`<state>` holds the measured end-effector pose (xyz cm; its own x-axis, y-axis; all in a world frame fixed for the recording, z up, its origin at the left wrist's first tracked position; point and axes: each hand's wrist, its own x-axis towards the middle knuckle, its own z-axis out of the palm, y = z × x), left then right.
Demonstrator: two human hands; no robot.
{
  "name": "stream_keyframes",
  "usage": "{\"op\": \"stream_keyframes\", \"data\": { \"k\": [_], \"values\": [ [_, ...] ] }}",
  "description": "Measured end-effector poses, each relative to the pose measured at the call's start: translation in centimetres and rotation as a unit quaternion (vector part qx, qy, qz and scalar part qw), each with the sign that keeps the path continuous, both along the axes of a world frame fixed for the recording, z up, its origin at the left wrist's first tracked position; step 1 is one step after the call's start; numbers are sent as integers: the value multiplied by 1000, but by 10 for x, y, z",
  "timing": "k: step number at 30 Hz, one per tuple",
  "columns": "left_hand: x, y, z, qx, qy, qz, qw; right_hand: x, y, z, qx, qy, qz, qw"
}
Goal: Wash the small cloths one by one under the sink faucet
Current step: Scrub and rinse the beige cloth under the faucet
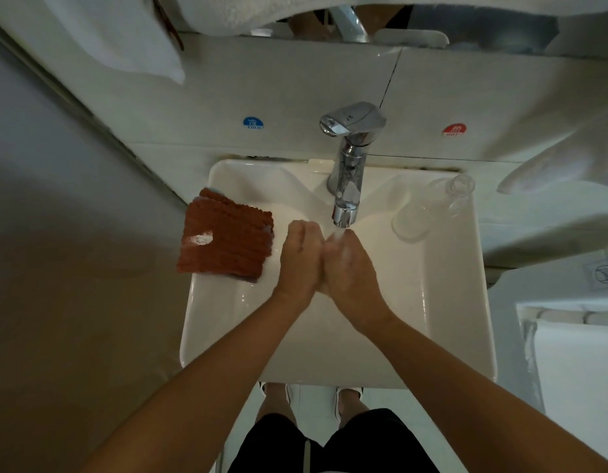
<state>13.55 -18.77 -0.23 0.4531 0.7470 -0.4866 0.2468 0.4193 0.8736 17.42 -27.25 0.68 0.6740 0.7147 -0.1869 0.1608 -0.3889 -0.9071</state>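
A stack of rust-brown small cloths [225, 237] lies on the left rim of the white sink [442, 302], with a white tag on top. Water runs from the chrome faucet [347, 186] onto my hands. My left hand [300, 257] and my right hand [352, 264] are pressed palm to palm under the stream, fingers fairly straight, with no cloth between them that I can see. Both hands are a little to the right of the cloth stack and do not touch it.
Two clear glasses [432, 206] lie on the sink's back right corner. Blue cold [253, 123] and red hot [454, 130] stickers mark the wall behind the faucet. White towels [565, 158] hang at the right and upper left. My feet show below the basin.
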Motion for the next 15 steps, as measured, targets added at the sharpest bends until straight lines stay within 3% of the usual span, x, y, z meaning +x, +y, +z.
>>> {"op": "stream_keyframes", "data": {
  "k": [5, 6, 10, 13, 15],
  "values": [
    [-6, -36, 9, -28, -57, -62, 996, 21, 8, 2, 40, 111, -191, 974],
    [-2, -30, 6, -15, -42, -43, 998, 16, 6, 0, 43, 104, -196, 974],
    [4, -7, -9, -8, -19, 51, 998, 1, 6, 2, -23, 36, -56, 998],
    [-4, -32, -14, -10, 8, -21, 1000, 19, 11, -11, -50, -83, -67, 993],
    [-2, -26, -15, -26, 21, -33, 999, 16, 10, -15, -31, -37, -99, 994]
  ]
}}
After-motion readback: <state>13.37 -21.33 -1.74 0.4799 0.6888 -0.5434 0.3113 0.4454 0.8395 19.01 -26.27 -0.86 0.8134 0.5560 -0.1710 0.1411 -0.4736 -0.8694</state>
